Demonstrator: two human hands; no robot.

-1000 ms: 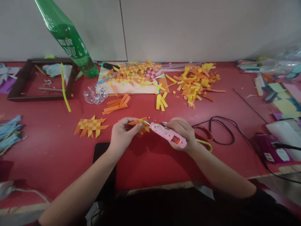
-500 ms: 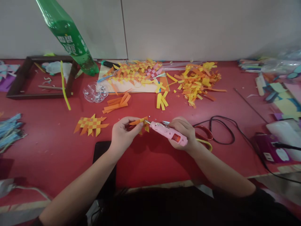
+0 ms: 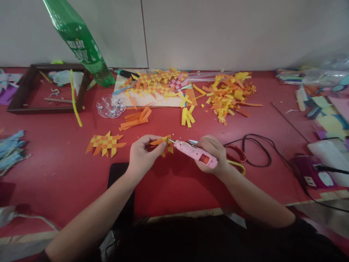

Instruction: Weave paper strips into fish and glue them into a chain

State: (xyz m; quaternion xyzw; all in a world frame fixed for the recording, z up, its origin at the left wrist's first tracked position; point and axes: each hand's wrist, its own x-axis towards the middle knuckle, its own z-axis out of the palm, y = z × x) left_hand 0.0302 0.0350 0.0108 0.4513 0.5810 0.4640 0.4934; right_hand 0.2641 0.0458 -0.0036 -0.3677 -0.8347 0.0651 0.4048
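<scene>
At the centre of the frame, the left hand [image 3: 144, 153] holds a small woven piece [image 3: 164, 139] of orange and yellow strips. Its thumb and fingers are pinched together on the piece, leaving the right end free, probably so that this end is reachable. The right hand [image 3: 214, 154] is just to the right, with its fingers wrapped around a pink glue gun [image 3: 191, 151]. The gun is tilted, and its metal tip points to the upper left and appears to touch the free end; this grip seems chosen for steady aiming. Both hands are above the red counter [image 3: 185, 193], near its front edge.

Left of centre lies a woven fish [image 3: 106, 143], flat and fully visible, which may serve as a model. Orange strips [image 3: 135, 120] and yellow strips [image 3: 187, 117] lie in separate groups above the hands, perhaps for easy choosing. The scissors [image 3: 238, 165] rest beside the right hand, conveniently near.
</scene>
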